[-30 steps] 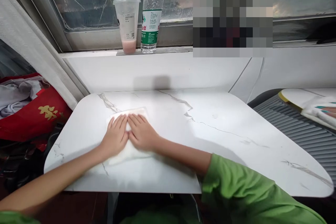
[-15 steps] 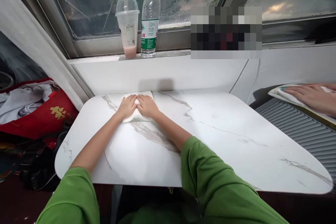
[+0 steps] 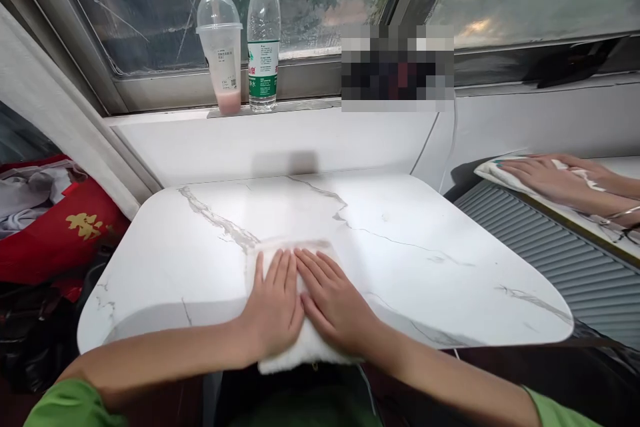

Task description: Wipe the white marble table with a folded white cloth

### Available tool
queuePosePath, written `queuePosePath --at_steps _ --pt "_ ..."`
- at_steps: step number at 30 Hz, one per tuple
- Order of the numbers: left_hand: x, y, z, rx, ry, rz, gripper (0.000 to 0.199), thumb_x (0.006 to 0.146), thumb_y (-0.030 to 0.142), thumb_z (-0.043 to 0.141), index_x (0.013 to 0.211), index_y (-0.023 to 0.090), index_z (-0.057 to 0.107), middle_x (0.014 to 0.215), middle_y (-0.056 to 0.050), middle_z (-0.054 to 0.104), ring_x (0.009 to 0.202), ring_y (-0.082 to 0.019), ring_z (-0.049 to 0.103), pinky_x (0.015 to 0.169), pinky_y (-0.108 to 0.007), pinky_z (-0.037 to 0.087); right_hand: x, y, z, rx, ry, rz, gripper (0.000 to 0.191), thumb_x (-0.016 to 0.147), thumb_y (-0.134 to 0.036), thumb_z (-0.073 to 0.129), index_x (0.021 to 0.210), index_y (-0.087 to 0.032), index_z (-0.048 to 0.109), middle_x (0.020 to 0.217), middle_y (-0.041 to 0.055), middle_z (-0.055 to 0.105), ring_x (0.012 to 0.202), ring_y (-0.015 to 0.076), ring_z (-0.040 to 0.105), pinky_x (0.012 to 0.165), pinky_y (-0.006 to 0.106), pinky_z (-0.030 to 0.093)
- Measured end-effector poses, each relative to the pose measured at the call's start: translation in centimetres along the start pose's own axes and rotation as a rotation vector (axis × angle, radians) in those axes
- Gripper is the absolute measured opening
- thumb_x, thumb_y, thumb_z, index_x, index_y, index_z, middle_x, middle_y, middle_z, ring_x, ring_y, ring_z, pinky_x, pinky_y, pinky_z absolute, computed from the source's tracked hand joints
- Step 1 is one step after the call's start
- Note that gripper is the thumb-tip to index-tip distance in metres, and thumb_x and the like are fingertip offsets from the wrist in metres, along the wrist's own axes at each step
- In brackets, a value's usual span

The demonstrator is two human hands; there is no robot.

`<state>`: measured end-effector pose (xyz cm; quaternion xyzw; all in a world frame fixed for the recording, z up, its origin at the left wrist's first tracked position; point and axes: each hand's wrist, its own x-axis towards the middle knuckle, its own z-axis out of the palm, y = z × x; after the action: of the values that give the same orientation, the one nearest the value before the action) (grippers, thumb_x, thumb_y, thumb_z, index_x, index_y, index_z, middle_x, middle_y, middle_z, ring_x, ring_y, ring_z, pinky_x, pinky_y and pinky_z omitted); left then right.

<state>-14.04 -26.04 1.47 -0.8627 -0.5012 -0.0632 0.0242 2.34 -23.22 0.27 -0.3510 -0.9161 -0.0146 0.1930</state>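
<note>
A white cloth [image 3: 295, 347] lies flat at the front middle of the white marbled table [image 3: 400, 267], its near end hanging over the edge. My left hand [image 3: 274, 303] rests on it palm down, fingers stretched forward. Beside it, my right hand [image 3: 333, 300] presses flat on the same cloth, its fingers spread a little. The two hands touch near the thumbs. Much of the cloth is hidden under them.
On the windowsill stand a plastic cup [image 3: 223, 63] with pink drink and a green-capped bottle [image 3: 264, 33]. A red bag [image 3: 75, 227] with clothes sits at left. At right, another person's hands [image 3: 555, 180] rest on a white cloth over a ribbed grey surface [image 3: 540, 247].
Both my hands have drawn the cloth from the table's back edge toward me, to the front edge. The view has shifted slightly, and more of the other person's hands shows.
</note>
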Motion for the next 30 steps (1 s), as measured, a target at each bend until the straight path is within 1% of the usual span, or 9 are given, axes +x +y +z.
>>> queuePosePath --at_steps 3,6,10,15,19,22,25,27,30 --pt "-0.2 1.3 -0.3 -0.018 -0.025 0.097 0.057 0.098 0.031 0.021 0.147 0.002 0.023 0.153 -0.017 0.024 0.143 -0.029 0.018 0.116 -0.052 0.01 -1.9 -0.4 -0.7 -0.025 0.03 0.016 0.052 0.089 -0.02 0.036 0.137 -0.002 0.043 0.143 0.0174 0.044 0.137 0.0242 0.033 0.112 0.045 0.031" --pt "2.1 0.8 0.2 -0.05 -0.028 0.073 0.057 0.098 0.031 0.022 0.145 0.0 0.026 0.152 -0.017 0.025 0.143 -0.028 0.018 0.116 -0.051 0.01 -1.0 1.3 -0.5 -0.007 0.021 0.038 0.051 0.088 -0.019 0.035 0.134 -0.002 0.046 0.139 0.0184 0.048 0.133 0.025 0.038 0.11 0.046 0.033" --pt "7.9 -1.4 1.6 -0.074 -0.037 -0.051 0.058 0.095 0.029 0.025 0.144 -0.002 0.028 0.151 -0.018 0.029 0.142 -0.027 0.022 0.117 -0.051 0.01 3.0 6.7 0.7 0.051 0.013 0.092 0.049 0.087 -0.02 0.033 0.131 -0.006 0.05 0.135 0.0164 0.052 0.126 0.0266 0.046 0.107 0.047 0.035" --pt "16.4 -5.0 2.7 -0.106 -0.023 -0.137 0.057 0.092 0.025 0.026 0.144 0.001 0.028 0.151 -0.016 0.031 0.14 -0.023 0.025 0.116 -0.049 0.012 8.9 14.5 2.5 0.052 0.017 0.092 0.049 0.086 -0.022 0.033 0.129 -0.005 0.05 0.134 0.0174 0.052 0.124 0.0271 0.047 0.106 0.046 0.036" --pt "20.5 -6.9 3.1 -0.133 0.019 -0.145 0.053 0.092 0.022 0.025 0.142 0.007 0.032 0.149 -0.012 0.036 0.138 -0.019 0.029 0.117 -0.045 0.014 11.5 17.8 3.5 0.016 0.006 0.192 0.05 0.085 -0.019 0.031 0.129 -0.005 0.05 0.135 0.017 0.052 0.126 0.026 0.046 0.107 0.043 0.034" --pt "21.0 -7.1 3.3 -0.136 0.028 -0.158 0.053 0.092 0.022 0.023 0.143 0.007 0.032 0.15 -0.01 0.035 0.139 -0.018 0.028 0.117 -0.043 0.013 11.5 18.3 3.9 0.012 0.015 0.212 0.05 0.086 -0.019 0.03 0.131 -0.008 0.049 0.137 0.0155 0.051 0.126 0.0256 0.045 0.107 0.044 0.033" --pt "20.1 -6.2 3.3 -0.121 0.022 -0.16 0.055 0.093 0.023 0.023 0.144 0.004 0.029 0.151 -0.011 0.032 0.14 -0.019 0.026 0.117 -0.042 0.012 10.3 17.8 3.8 0.0 0.016 0.201 0.051 0.087 -0.022 0.03 0.133 -0.01 0.047 0.139 0.0147 0.049 0.129 0.0255 0.043 0.108 0.045 0.031" --pt "19.2 -5.0 3.3 -0.109 0.017 -0.164 0.056 0.093 0.023 0.024 0.145 0.002 0.028 0.151 -0.012 0.031 0.14 -0.02 0.025 0.117 -0.043 0.012 8.9 17.2 3.3 -0.009 0.0 0.191 0.051 0.088 -0.023 0.029 0.134 -0.008 0.046 0.14 0.0156 0.047 0.13 0.0257 0.042 0.109 0.046 0.03" --pt "17.4 -1.9 3.1 -0.097 0.015 -0.174 0.056 0.094 0.024 0.024 0.144 0.001 0.028 0.151 -0.014 0.03 0.141 -0.023 0.025 0.117 -0.047 0.012 5.9 16.2 2.0 -0.001 -0.009 0.152 0.05 0.088 -0.023 0.028 0.131 -0.008 0.047 0.139 0.016 0.048 0.129 0.0261 0.043 0.109 0.046 0.03"
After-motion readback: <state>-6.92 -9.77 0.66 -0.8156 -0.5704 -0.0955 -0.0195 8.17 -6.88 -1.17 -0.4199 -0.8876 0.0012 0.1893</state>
